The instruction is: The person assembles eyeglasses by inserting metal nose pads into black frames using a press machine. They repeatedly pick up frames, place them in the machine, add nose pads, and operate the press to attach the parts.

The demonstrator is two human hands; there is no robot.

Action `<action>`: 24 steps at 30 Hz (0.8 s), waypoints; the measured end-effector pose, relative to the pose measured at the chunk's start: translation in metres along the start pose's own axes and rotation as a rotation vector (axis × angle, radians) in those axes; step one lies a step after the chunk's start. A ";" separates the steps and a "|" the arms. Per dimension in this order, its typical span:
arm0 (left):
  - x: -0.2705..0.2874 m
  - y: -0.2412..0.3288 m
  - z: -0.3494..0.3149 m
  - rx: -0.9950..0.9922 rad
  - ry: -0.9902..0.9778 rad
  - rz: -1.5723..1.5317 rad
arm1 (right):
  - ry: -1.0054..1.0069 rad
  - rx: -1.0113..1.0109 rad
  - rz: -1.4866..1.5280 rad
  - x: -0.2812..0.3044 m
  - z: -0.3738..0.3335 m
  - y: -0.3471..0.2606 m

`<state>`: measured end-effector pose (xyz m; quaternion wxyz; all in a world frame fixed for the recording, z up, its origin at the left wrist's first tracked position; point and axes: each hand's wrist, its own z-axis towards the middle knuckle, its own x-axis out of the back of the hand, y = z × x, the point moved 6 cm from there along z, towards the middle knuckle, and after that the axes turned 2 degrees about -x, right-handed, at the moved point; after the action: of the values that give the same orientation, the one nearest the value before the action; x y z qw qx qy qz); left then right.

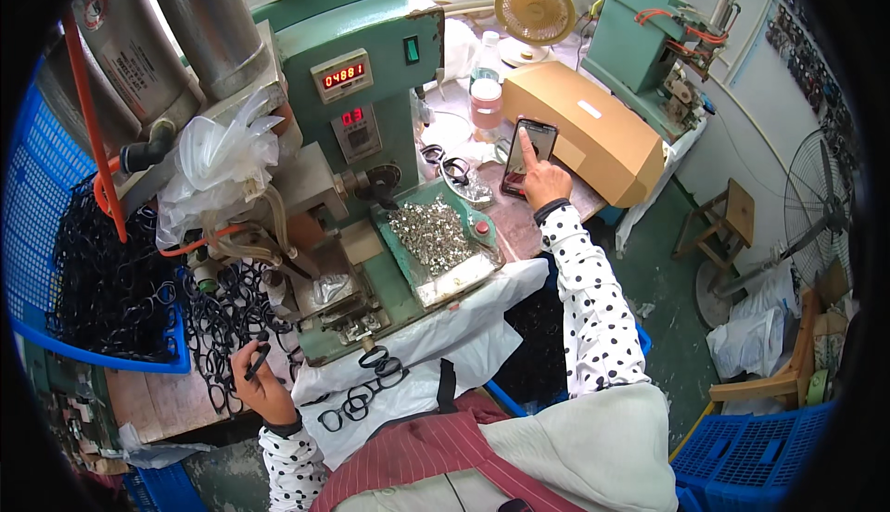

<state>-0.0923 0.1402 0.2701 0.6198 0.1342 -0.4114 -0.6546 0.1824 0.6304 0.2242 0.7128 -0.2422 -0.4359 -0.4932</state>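
Note:
My right hand [547, 183] reaches over the bench with its index finger stretched out onto the screen of a smartphone [542, 147]. The phone leans against a long brown cardboard box [584, 122]. At the lower left, my left hand [260, 384] pinches a small black looped part [259, 356], whose exact kind I cannot make out. Several joined black oval loops [357, 405] lie on a white plastic sheet [436, 354] near my lap. Above them stands a green bench machine [362, 39] with red lit displays. Small shiny metal pieces [431, 234] fill a green tray [456, 284] on its base.
A blue crate [176, 350] heaped with black loops [111, 280] stands left; more loops are strewn beside it. Bottles [486, 104] and a small fan [535, 11] are at the back. On the right are another green machine [612, 44], a wooden stool [723, 220] and a floor fan [816, 206].

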 end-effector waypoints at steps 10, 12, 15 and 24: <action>0.000 0.002 0.001 -0.006 -0.001 0.027 | 0.105 0.009 -0.020 0.003 0.008 -0.011; 0.000 -0.003 0.000 -0.009 0.002 0.025 | 0.145 0.026 -0.012 0.006 0.003 -0.011; 0.000 -0.005 -0.003 -0.014 0.010 0.047 | 0.169 0.056 -0.010 0.005 -0.006 -0.012; -0.001 -0.006 -0.002 -0.008 0.019 0.027 | 0.101 0.080 0.024 -0.012 -0.027 -0.004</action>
<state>-0.0952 0.1400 0.2640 0.6331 0.1324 -0.4047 -0.6465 0.1873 0.6138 0.2004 0.7488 -0.1932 -0.4158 -0.4785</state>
